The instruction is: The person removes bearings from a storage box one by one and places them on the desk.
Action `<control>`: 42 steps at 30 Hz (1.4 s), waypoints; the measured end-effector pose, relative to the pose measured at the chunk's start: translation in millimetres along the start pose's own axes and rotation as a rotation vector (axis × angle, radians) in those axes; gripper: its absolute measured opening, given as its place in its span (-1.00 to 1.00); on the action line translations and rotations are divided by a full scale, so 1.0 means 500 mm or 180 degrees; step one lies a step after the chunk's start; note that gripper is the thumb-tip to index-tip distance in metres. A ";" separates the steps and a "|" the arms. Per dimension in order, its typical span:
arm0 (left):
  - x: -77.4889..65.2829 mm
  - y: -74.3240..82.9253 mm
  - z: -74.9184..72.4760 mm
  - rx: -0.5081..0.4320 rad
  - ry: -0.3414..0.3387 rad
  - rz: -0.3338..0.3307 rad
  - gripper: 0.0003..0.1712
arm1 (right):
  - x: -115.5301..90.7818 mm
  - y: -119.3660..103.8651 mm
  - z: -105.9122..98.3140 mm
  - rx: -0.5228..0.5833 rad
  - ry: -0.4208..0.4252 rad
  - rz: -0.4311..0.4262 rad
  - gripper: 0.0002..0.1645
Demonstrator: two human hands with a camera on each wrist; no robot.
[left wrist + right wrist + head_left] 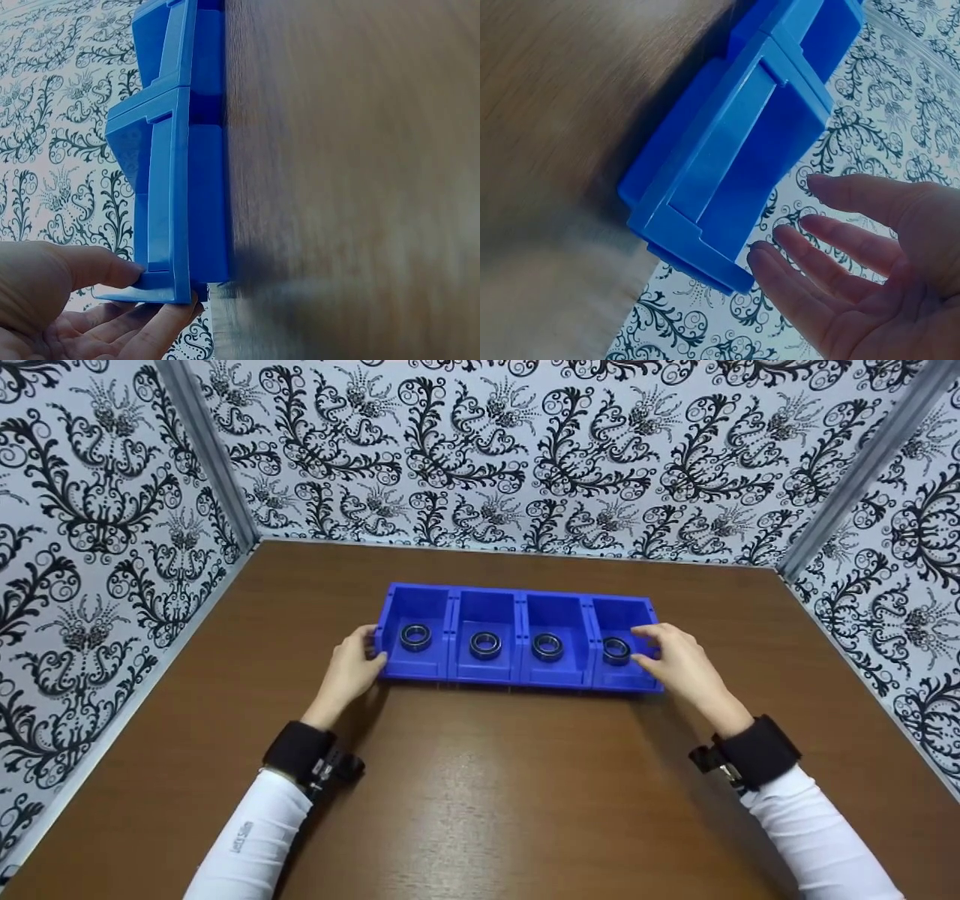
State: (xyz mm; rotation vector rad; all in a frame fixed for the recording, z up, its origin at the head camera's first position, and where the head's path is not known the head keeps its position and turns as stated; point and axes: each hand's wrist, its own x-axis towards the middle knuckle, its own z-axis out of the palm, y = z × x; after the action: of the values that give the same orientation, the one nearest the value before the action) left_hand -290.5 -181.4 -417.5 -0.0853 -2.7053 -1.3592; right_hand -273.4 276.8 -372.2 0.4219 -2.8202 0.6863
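A row of joined blue bins (484, 607) sits on the table, with one dark ball bearing lying flat in each compartment; the leftmost bearing (415, 648) and the rightmost bearing (616, 661) are nearest my hands. My left hand (352, 664) grips the left end wall (161, 286), thumb inside the rim and fingers outside and beneath. At the other end my right hand (679, 664) is held with thumb and fingers spread, holding nothing. In the right wrist view, its fingertips (761, 255) are right by the corner of the end bin (705, 240).
The brown wooden table (465, 780) extends in front of the bins and to both sides. Patterned black-and-white panels (495, 457) stand behind and at the sides, joined by grey corner posts (210, 450). Black camera straps (300, 750) circle both wrists.
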 end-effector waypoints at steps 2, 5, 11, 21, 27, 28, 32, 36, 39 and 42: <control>0.000 0.000 0.000 -0.0001 0.0001 -0.0004 -0.41 | 0.007 0.000 0.007 -0.0031 -0.0037 0.0012 -0.48; -0.001 0.000 0.001 0.0008 0.0008 -0.0010 -0.42 | 0.017 0.000 0.019 -0.0073 -0.0091 0.0038 -0.47; -0.003 0.003 0.000 -0.0002 0.0024 0.0014 -0.42 | 0.030 0.004 0.043 -0.0175 -0.0205 0.0039 -0.47; -0.007 0.006 0.002 -0.0078 -0.0031 -0.0014 -0.42 | 0.053 0.007 0.062 -0.0303 -0.0424 -0.0006 -0.49; -0.001 0.003 0.000 -0.0053 -0.0035 -0.0054 -0.41 | 0.071 0.011 0.071 -0.0336 -0.0581 -0.0081 -0.50; -0.001 0.003 0.000 -0.0051 -0.0034 -0.0053 -0.41 | 0.074 0.012 0.072 -0.0353 -0.0612 -0.0062 -0.49; -0.001 0.003 -0.002 -0.0071 -0.0040 -0.0042 -0.40 | 0.084 0.013 0.077 -0.0427 -0.0683 0.0022 -0.47; -0.001 0.000 -0.002 -0.0086 -0.0048 -0.0033 -0.40 | 0.091 0.015 0.082 -0.0483 -0.0691 0.0004 -0.47; -0.001 -0.001 -0.002 -0.0088 -0.0053 -0.0049 -0.40 | 0.096 0.018 0.087 -0.0502 -0.0717 -0.0002 -0.45; -0.001 -0.001 -0.002 -0.0095 -0.0057 -0.0058 -0.40 | 0.101 0.021 0.090 -0.0507 -0.0753 0.0039 -0.42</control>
State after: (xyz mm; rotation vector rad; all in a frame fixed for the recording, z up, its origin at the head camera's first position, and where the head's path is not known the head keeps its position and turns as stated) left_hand -289.7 -182.4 -417.3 -0.0760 -2.7073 -1.4110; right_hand -330.1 253.0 -402.5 0.4866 -3.0725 0.4340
